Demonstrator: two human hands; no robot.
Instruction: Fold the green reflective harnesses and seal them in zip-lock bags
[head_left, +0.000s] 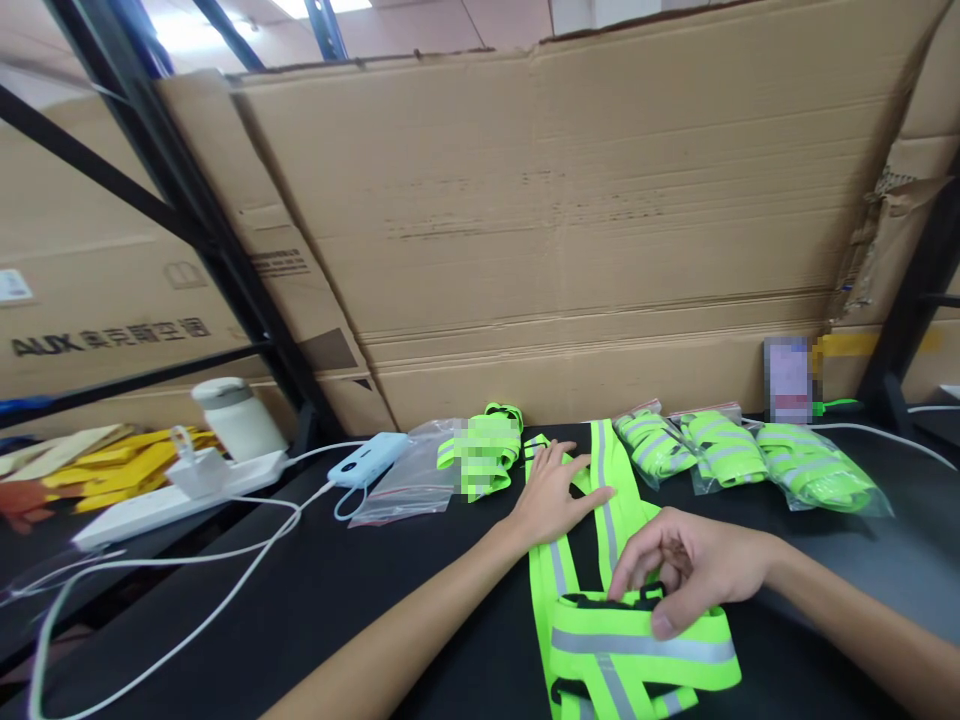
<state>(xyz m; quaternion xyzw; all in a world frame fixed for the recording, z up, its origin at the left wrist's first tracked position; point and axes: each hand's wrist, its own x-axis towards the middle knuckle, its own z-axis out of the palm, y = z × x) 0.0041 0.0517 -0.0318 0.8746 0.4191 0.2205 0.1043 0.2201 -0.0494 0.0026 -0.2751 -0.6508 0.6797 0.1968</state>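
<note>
A neon-green reflective strap vest (645, 640) with grey stripes lies on the black table in front of me. My left hand (555, 488) rests flat on its far straps with the fingers spread. At the near end, my right hand (686, 570) pinches the wide band, thumb in front and fingers behind its upper edge. A black buckle (651, 592) shows beside the right fingers. Part of the far straps is hidden under the left hand.
Several bagged green vests (817, 468) lie at the back right. Left of my hand are a bundled green vest (487, 450), a clear plastic bag (420, 470) and a blue power bank (369, 458). White cables, a power strip (180, 500) and a bottle (238, 415) are farther left. Cardboard (562, 200) walls the back.
</note>
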